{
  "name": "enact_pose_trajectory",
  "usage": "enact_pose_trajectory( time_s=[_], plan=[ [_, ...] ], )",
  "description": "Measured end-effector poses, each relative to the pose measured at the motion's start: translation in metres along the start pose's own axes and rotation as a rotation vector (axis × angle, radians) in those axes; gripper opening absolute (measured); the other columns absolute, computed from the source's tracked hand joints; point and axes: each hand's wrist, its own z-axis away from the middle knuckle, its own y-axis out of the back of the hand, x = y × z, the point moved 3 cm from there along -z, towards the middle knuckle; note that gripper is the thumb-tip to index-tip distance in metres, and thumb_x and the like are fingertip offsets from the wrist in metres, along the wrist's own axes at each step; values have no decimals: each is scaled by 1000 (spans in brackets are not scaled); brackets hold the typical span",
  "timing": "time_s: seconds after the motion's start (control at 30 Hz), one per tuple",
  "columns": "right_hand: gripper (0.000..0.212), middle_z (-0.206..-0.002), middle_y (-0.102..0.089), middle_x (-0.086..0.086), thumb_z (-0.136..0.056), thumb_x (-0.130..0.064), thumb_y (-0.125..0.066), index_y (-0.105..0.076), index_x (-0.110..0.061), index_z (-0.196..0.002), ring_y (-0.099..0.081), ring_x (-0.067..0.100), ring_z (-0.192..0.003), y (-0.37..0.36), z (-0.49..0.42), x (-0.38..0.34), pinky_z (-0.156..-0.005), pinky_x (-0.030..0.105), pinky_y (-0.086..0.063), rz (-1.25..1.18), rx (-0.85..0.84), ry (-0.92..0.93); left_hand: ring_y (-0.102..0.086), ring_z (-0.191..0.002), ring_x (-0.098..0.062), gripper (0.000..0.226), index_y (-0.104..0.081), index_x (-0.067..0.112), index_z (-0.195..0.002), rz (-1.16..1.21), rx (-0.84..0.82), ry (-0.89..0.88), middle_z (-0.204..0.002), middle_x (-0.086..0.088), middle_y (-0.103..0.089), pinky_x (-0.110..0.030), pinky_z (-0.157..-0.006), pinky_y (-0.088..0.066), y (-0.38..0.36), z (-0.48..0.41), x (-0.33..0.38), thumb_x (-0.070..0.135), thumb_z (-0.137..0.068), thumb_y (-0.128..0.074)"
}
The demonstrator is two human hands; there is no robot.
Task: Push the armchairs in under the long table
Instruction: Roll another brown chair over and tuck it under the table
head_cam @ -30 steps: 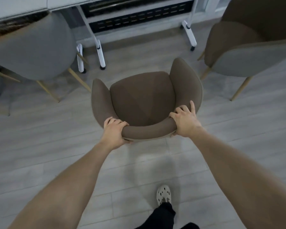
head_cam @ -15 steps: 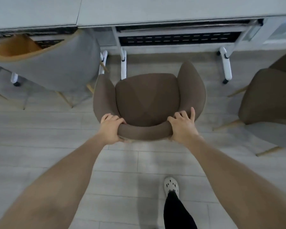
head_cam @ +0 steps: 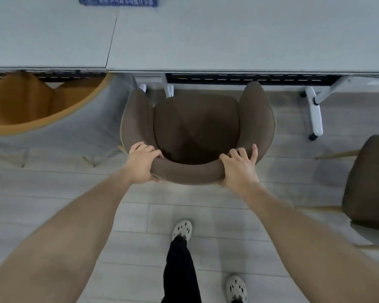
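**Brown armchair held at the table's edge**

Brown upholstery covers the armchair (head_cam: 196,127), which is gripped by its curved backrest from behind. The left hand (head_cam: 140,164) is closed over the left end of the backrest, fingers curled onto the inner side; the right hand (head_cam: 239,167) is wrapped round the right end, one finger raised off the fabric. The armrest tips are seen just at the near edge of the long table (head_cam: 228,40) — whether they pass under it cannot be told. An orange-lined grey armchair (head_cam: 42,114) is tucked partly under the table to the left; another brown armchair (head_cam: 368,182) stands well apart on the right. A pale shoe (head_cam: 182,229) is planted on the wood floor (head_cam: 53,193).
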Motion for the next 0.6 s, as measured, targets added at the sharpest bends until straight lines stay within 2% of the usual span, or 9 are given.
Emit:
enact_pose_trajectory(
  time_s=[0.1, 0.2, 0.43, 0.6],
  plan=[
    [77, -135, -59, 4, -74, -65, -86, -62, -32, -140, -45, 35, -141, 9, -23, 0, -128, 77, 2, 15, -36, 7, -62, -115, -21, 75, -70, 41, -116, -2, 2, -31, -109, 11, -64, -47, -126, -28, 4, -9, -10, 84, -54, -75],
    [79, -140, -56, 3, -77, -63, -84, -58, -33, -146, -41, 36, -144, 13, -32, 2, -127, 77, 4, 17, -67, 0, -62, -117, -21, 80, -70, 41, -118, -8, -1, -46, -111, 11, -65, -47, -127, -27, 6, -13, -11, 90, -56, -66],
    [79, -138, -59, 3, -76, -60, -85, -58, -34, -146, -43, 35, -143, 20, -35, -4, -127, 78, -1, 28, -80, -3, -61, -119, -19, 83, -68, 40, -122, -44, -23, -48, -114, 11, -66, -46, -126, -29, 11, -17, -17, 90, -56, -78],
    [82, -135, -61, 5, -74, -68, -85, -59, -31, -142, -46, 37, -140, 20, -32, -21, -127, 78, -3, 17, -57, -9, -62, -113, -22, 78, -70, 39, -118, -66, -46, -22, -109, 9, -66, -44, -122, -32, 23, -14, -25, 85, -57, -84]
  ],
)
